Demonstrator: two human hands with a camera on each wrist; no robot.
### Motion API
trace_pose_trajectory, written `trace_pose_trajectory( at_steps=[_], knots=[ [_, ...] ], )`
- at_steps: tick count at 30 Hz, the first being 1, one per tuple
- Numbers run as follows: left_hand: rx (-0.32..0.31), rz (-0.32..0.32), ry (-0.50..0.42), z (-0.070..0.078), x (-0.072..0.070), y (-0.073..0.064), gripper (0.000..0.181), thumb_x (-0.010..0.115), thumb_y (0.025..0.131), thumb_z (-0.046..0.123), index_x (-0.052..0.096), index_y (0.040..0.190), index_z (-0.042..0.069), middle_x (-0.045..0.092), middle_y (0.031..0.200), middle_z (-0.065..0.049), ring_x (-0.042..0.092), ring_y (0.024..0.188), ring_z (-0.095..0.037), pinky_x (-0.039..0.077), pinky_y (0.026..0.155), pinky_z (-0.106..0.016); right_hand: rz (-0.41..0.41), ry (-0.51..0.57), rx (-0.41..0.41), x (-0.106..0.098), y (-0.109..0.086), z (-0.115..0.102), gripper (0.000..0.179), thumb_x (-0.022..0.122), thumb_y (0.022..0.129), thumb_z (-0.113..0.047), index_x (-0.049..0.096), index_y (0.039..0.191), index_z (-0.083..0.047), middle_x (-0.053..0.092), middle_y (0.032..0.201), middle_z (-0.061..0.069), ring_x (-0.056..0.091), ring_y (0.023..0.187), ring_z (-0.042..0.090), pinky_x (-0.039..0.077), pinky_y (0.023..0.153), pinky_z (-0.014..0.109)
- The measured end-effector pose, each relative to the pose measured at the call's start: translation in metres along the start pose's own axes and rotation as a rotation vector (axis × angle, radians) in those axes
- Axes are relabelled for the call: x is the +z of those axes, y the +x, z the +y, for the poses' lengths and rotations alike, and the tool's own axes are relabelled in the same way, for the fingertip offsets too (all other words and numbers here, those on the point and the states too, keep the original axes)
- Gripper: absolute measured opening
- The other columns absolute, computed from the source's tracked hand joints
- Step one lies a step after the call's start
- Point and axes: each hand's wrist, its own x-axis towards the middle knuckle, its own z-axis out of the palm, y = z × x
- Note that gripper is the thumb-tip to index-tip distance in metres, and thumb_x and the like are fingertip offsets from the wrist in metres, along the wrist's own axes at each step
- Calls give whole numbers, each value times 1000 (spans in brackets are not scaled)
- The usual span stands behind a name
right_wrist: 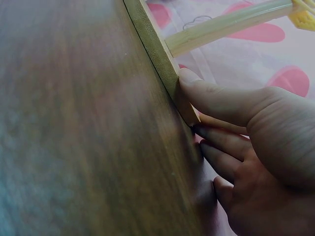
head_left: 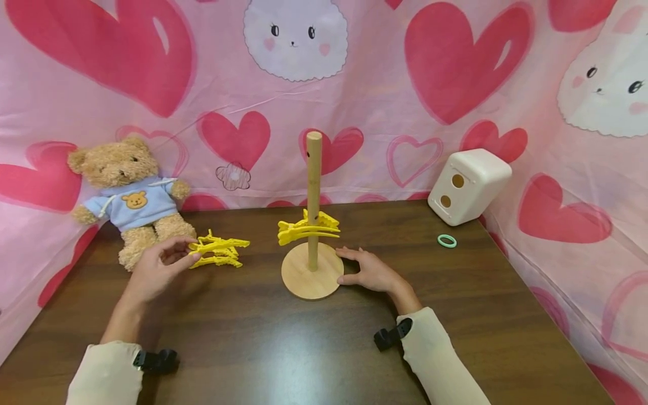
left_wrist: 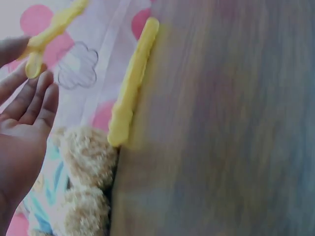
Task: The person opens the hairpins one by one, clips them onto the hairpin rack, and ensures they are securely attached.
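A yellow hair clip (head_left: 223,243) is pinched by its near end between the thumb and fingers of my left hand (head_left: 157,267). Below it on the table lies another yellow clip (left_wrist: 133,88), seen lengthwise in the left wrist view. A wooden stand (head_left: 313,289) with a round base and an upright post stands in the middle. Yellow clips (head_left: 309,229) sit around its post, partway up. My right hand (head_left: 372,271) holds the right edge of the base, thumb and fingers against the rim; in the right wrist view the thumb lies on the rim's edge.
A teddy bear (head_left: 142,205) in a blue top leans against the printed cloth (head_left: 374,101) at the back left. At the right rear stands a white box (head_left: 471,185) with two round holes. Nearby lies a mint-green ring (head_left: 447,241) on the dark table (head_left: 243,337).
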Motion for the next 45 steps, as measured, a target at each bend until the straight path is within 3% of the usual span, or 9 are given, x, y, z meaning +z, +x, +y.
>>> trace_pose_trajectory(
  at_steps=[7,15,22,28,33,37,40,45],
  knots=[
    [73,98,-10,24,12,1,24,68,96,-1,62,117,-9,66,96,14,61,85,-1,52,70,-13,-4,8,16,1,0,-2,70,80,89,-22,49,149,-3,43,155,16,28,149,31,7,122,52],
    [135,239,-65,53,20,8,21,73,85,-14,66,104,-14,66,87,12,61,70,-1,49,58,-13,-3,12,24,1,0,-2,70,80,89,-21,49,149,-3,43,155,15,27,150,30,7,122,51],
    [178,292,-99,71,27,11,14,75,82,-16,70,96,-13,72,83,17,59,57,-1,47,50,-14,6,7,5,0,0,-1,70,81,89,-21,50,148,-1,45,154,15,30,149,30,7,122,52],
    [244,289,-170,80,35,15,13,72,80,-22,69,91,-16,73,82,13,67,64,-2,51,56,-13,4,0,6,1,1,0,70,80,89,-22,49,149,-2,44,154,16,29,149,31,8,122,52],
    [286,270,-172,90,43,19,14,75,79,-20,71,91,-12,74,84,11,63,64,-2,47,55,-13,7,5,12,0,1,-1,70,80,89,-23,49,149,-3,44,154,16,29,149,32,7,122,53],
    [322,257,-258,98,51,24,17,75,77,-22,72,91,-15,74,84,3,61,67,-6,47,57,-14,5,6,22,-1,1,-1,70,80,89,-22,49,149,-3,43,155,17,29,149,32,7,122,52],
    [334,251,-302,105,59,27,18,75,76,-23,72,93,-17,71,81,0,58,68,-7,48,59,-14,1,12,29,-1,1,-1,70,80,89,-23,49,149,-3,42,155,17,28,149,32,7,122,53],
    [306,246,-275,113,71,29,19,77,78,-18,73,96,-15,68,80,0,56,67,-8,51,64,-14,2,8,24,1,1,-1,70,80,89,-23,50,149,-3,42,155,17,28,149,32,7,122,54]
  ],
)
